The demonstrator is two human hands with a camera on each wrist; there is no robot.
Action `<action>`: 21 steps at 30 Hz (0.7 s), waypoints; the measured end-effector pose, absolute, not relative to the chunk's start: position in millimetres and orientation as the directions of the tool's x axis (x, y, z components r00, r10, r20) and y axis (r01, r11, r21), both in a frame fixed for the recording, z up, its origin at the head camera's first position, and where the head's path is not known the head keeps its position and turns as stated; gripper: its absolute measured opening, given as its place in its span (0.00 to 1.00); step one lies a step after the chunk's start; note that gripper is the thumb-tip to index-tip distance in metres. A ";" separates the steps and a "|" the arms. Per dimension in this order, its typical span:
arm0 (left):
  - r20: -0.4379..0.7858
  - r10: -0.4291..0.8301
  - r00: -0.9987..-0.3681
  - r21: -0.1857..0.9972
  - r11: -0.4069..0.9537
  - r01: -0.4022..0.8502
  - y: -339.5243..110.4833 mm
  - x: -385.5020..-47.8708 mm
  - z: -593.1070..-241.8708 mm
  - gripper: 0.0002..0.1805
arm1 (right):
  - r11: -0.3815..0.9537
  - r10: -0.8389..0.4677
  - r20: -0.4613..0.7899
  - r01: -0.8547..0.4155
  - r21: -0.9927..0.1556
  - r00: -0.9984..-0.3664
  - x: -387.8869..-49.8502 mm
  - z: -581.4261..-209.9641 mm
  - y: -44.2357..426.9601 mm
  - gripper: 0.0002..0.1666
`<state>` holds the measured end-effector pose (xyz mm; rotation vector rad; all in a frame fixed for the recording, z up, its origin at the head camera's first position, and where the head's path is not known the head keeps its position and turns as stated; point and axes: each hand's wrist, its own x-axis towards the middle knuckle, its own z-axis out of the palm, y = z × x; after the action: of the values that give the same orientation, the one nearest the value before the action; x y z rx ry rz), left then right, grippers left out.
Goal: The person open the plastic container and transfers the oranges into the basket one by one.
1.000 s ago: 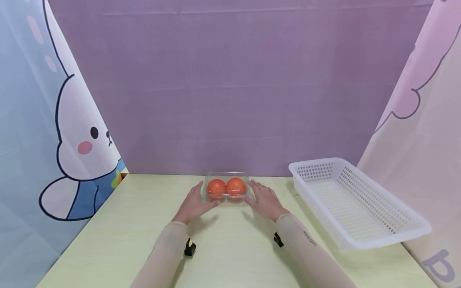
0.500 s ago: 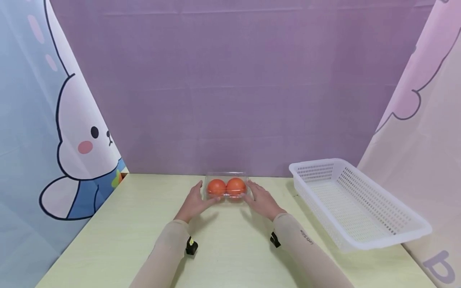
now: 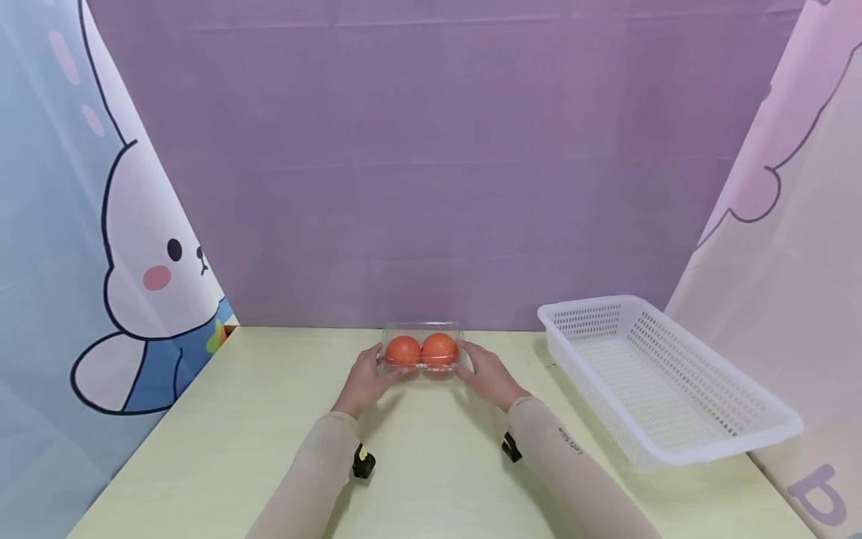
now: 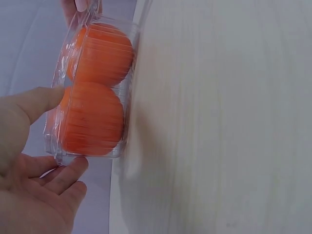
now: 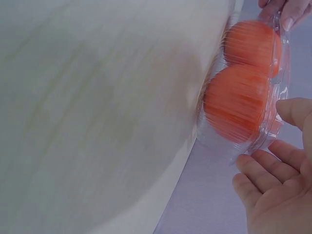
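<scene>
A clear plastic clamshell box (image 3: 423, 327) with two round orange-red fruits (image 3: 403, 350) in it stands at the table's back edge. My left hand (image 3: 364, 383) holds the box's left end, its thumb on the front rim and its fingers along the side, as the left wrist view shows. At the opposite end my right hand (image 3: 494, 378) holds the box the same way. In the right wrist view the right thumb lies by the rim, with fingertips at the corner of the box (image 5: 253, 146). The box appears to rest on the table.
A white perforated plastic basket (image 3: 606, 404) stands on the right side of the pale wooden table (image 3: 431, 464). Behind the table hangs a purple cloth (image 3: 431, 165). Printed curtains flank it, one with a cartoon rabbit (image 3: 158, 247).
Both hands have moved slightly inward and now meet the ends of the clamshell box. The box and the basket have kept their places.
</scene>
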<state>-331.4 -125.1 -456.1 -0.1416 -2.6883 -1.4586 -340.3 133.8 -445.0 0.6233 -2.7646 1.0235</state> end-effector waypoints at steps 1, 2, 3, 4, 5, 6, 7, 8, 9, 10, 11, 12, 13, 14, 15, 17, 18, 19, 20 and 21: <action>0.117 0.042 -0.992 0.830 0.544 0.121 -124.8 -331.1 -455.7 0.49 | 0.684 -0.335 0.260 -0.424 -0.594 -0.906 -340.2 -444.8 133.6 0.33; 0.120 0.041 -0.992 0.828 0.547 0.123 -124.7 -330.9 -455.5 0.48 | 0.686 -0.334 0.256 -0.421 -0.593 -0.907 -340.2 -444.5 133.4 0.33; 0.123 0.039 -0.992 0.830 0.544 0.124 -124.5 -330.6 -455.1 0.47 | 0.686 -0.336 0.258 -0.423 -0.592 -0.906 -340.2 -444.2 133.3 0.33; 0.123 0.035 -0.992 0.830 0.544 0.122 -124.3 -330.7 -454.9 0.47 | 0.688 -0.336 0.256 -0.421 -0.591 -0.907 -340.3 -444.1 133.1 0.33; 0.130 0.034 -0.991 0.825 0.550 0.127 -124.5 -331.0 -455.0 0.46 | 0.689 -0.335 0.254 -0.420 -0.591 -0.907 -340.3 -443.9 133.0 0.33; 0.135 0.035 -0.990 0.820 0.557 0.132 -124.7 -331.3 -455.1 0.45 | 0.691 -0.334 0.253 -0.418 -0.589 -0.908 -340.2 -443.8 132.9 0.33; 0.142 0.035 -0.989 0.814 0.564 0.136 -124.8 -331.6 -455.4 0.45 | 0.691 -0.333 0.254 -0.418 -0.590 -0.908 -340.1 -443.7 132.8 0.33; 0.146 0.035 -0.989 0.810 0.569 0.140 -124.9 -331.9 -455.7 0.44 | 0.692 -0.331 0.251 -0.415 -0.590 -0.910 -340.0 -443.6 132.8 0.33; 0.151 0.037 -0.988 0.806 0.575 0.144 -125.0 -332.3 -455.9 0.44 | 0.692 -0.330 0.251 -0.414 -0.592 -0.910 -339.7 -443.5 132.8 0.33; 0.155 0.039 -0.987 0.801 0.580 0.148 -125.0 -332.5 -456.2 0.44 | 0.694 -0.327 0.244 -0.407 -0.594 -0.913 -339.3 -443.4 132.9 0.34; 0.159 0.041 -0.986 0.796 0.585 0.153 -125.0 -332.6 -456.4 0.43 | 0.693 -0.327 0.242 -0.406 -0.596 -0.913 -338.9 -443.3 133.0 0.34; 0.160 0.041 -0.986 0.797 0.585 0.153 -124.8 -332.6 -456.5 0.43 | 0.692 -0.329 0.244 -0.408 -0.596 -0.913 -338.3 -443.4 133.3 0.34; 0.159 0.041 -0.986 0.797 0.584 0.153 -124.5 -332.4 -456.6 0.43 | 0.692 -0.329 0.243 -0.407 -0.596 -0.913 -337.7 -443.4 133.6 0.34; 0.158 0.042 -0.987 0.798 0.583 0.152 -124.3 -332.3 -456.6 0.43 | 0.694 -0.329 0.239 -0.406 -0.595 -0.913 -336.9 -443.2 133.9 0.34; 0.158 0.043 -0.987 0.798 0.583 0.153 -124.0 -332.0 -456.5 0.43 | 0.693 -0.330 0.241 -0.408 -0.595 -0.912 -336.1 -443.0 134.3 0.34; 0.158 0.045 -0.986 0.798 0.583 0.154 -123.6 -331.2 -456.2 0.43 | 0.691 -0.335 0.248 -0.416 -0.591 -0.909 -334.8 -442.7 135.0 0.33; 0.157 0.046 -0.987 0.798 0.583 0.154 -123.4 -330.9 -456.2 0.43 | 0.690 -0.336 0.252 -0.419 -0.590 -0.908 -334.0 -442.5 135.4 0.33; 0.156 0.048 -0.987 0.797 0.583 0.155 -123.3 -330.6 -456.1 0.43 | 0.689 -0.337 0.253 -0.421 -0.590 -0.907 -333.3 -442.1 135.7 0.33; 0.157 0.050 -0.986 0.797 0.583 0.157 -123.3 -330.4 -456.1 0.43 | 0.688 -0.338 0.253 -0.422 -0.591 -0.906 -332.6 -441.8 136.0 0.33; 0.158 0.051 -0.986 0.797 0.583 0.158 -123.1 -329.9 -456.3 0.43 | 0.688 -0.340 0.254 -0.423 -0.590 -0.906 -332.2 -441.8 136.4 0.33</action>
<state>-329.9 -123.1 -456.3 -0.1787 -2.6881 -1.3719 -332.2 136.4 -441.8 0.6292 -2.7700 1.0156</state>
